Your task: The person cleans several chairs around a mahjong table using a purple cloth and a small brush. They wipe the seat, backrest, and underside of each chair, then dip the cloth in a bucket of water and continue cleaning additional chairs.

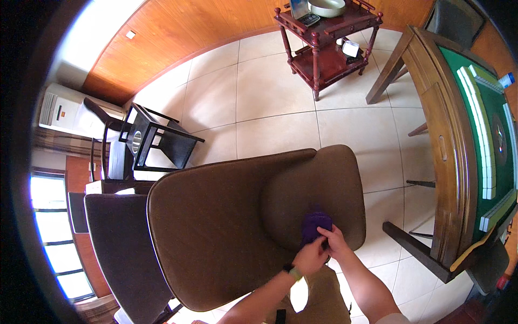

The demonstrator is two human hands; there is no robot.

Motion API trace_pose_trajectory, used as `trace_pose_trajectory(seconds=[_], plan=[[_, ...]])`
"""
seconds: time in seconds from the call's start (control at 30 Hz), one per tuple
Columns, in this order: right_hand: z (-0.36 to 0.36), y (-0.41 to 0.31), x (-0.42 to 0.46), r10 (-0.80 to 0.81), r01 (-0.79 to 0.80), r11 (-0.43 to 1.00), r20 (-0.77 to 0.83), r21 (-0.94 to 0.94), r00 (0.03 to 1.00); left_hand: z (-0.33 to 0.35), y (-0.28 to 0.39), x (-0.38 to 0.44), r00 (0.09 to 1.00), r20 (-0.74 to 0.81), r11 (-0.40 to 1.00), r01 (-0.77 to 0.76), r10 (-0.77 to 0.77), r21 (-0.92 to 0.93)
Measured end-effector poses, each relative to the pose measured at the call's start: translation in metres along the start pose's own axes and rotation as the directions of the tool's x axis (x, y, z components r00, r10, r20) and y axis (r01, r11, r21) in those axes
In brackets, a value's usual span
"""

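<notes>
A dark purple cloth [316, 224] is bunched over the seat of a brown upholstered chair [210, 227]. My right hand [335, 241] pinches its lower right edge, thumb on top. Close beside it, my left hand [311, 258] has its fingers curled in at the cloth's lower end, and the two hands touch or nearly touch. A small dark bit shows between them, too small to tell what it is. On my left wrist are a watch [296, 273] with a light green band and a dark band. Whether the cloth rests on the seat is not plain.
At right stands a wooden mahjong table [443, 162] with rows of tiles [479, 129] on green felt. A dark red two-tier stand [313, 52] holds a pale bowl [327, 7]. Left are a black-framed stand [168, 141] and another dark chair [125, 251]. The floor [275, 89] is tiled.
</notes>
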State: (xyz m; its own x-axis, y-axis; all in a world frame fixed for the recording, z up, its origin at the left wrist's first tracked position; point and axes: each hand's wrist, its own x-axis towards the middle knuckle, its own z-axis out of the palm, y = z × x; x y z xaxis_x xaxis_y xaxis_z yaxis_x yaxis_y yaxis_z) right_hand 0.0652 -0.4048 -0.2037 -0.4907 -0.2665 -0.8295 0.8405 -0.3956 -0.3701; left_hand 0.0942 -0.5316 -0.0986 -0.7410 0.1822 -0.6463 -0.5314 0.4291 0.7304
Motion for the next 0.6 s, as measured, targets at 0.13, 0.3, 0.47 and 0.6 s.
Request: trace_pose_trajectory(seconds=[0.13, 0.3, 0.47, 0.6], plan=[[0.023, -0.036, 0.002, -0.027, 0.049, 0.991, -0.177, 0.123, 0.984, -0.054, 0.054, -0.133, 0.953, -0.131, 0.873, -0.189, 0.274, 0.450], [0.055, -0.132, 0.068, -0.739, 0.604, 0.522, 0.035, -0.602, 0.673, -0.180, 0.089, -0.254, 0.611, -0.506, 0.612, 0.045, 0.608, 0.790], [0.137, -0.186, 0.172, -0.657, 0.504, 0.121, 0.312, -0.855, 0.687, -0.226, 0.036, -0.266, 0.595, -0.803, 0.998, 0.060, -0.037, -0.001], [0.194, -0.153, 0.199, -0.494, 0.374, -0.206, 0.426, -0.904, 0.758, -0.223, 0.036, -0.259, 0.571, -0.819, 0.993, -0.051, -0.060, -0.108]])
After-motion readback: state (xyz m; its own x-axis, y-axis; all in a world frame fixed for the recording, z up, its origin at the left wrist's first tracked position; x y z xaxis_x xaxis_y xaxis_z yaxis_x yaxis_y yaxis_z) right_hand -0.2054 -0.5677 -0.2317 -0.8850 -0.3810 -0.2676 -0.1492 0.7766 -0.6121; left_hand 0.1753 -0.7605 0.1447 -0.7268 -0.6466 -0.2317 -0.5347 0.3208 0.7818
